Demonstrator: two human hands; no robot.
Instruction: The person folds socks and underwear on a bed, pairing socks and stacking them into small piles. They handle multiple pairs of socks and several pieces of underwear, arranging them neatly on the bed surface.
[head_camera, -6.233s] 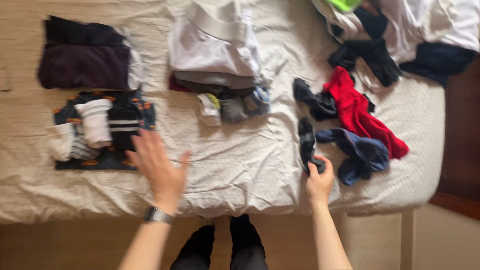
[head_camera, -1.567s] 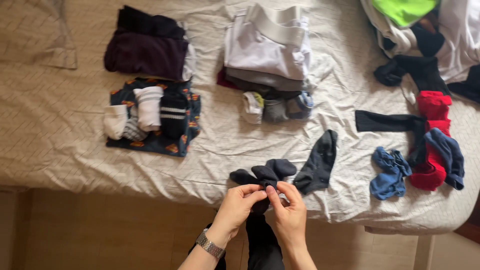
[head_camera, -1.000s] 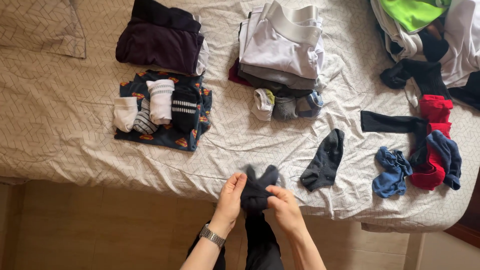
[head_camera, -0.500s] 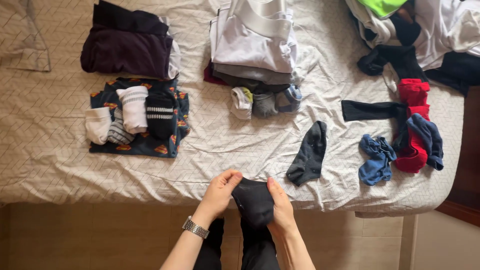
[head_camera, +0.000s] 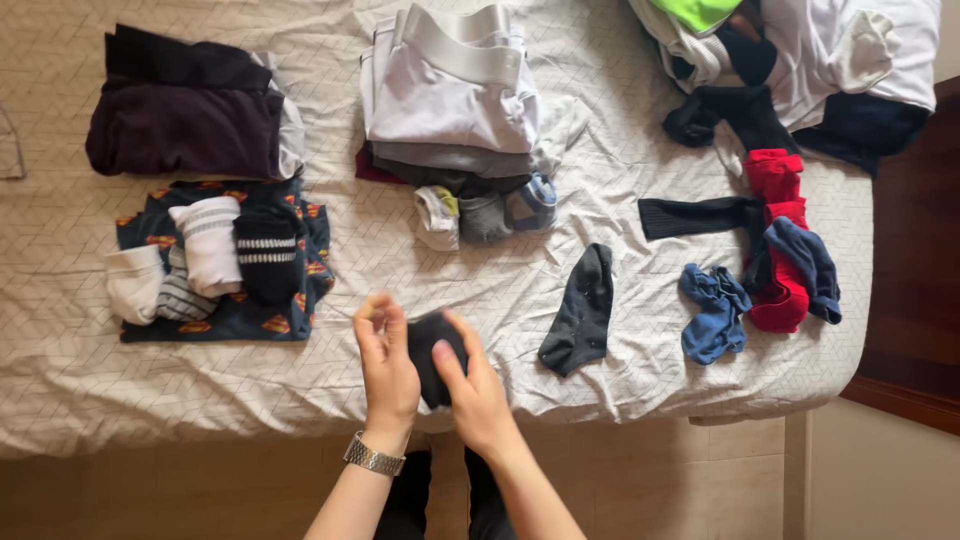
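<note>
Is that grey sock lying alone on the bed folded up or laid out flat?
Laid out flat. The dark grey sock lies unrolled, full length on the bedsheet, apart from both hands.

Soft, even daylight fills the view, brightest on the cream bedsheet with its fine zigzag pattern (head_camera: 620, 400) and on the white heap of clothes (head_camera: 850, 50) at the sheet's far right corner, where detail is nearly washed out. Shadows are gentle: short dark edges hug the folded grey and white stack (head_camera: 450, 100) near the sheet's far edge. The floor below the sheet's near edge sits dimmer. Both hands show slight motion blur; the sheet's weave stays fairly sharp.
</note>
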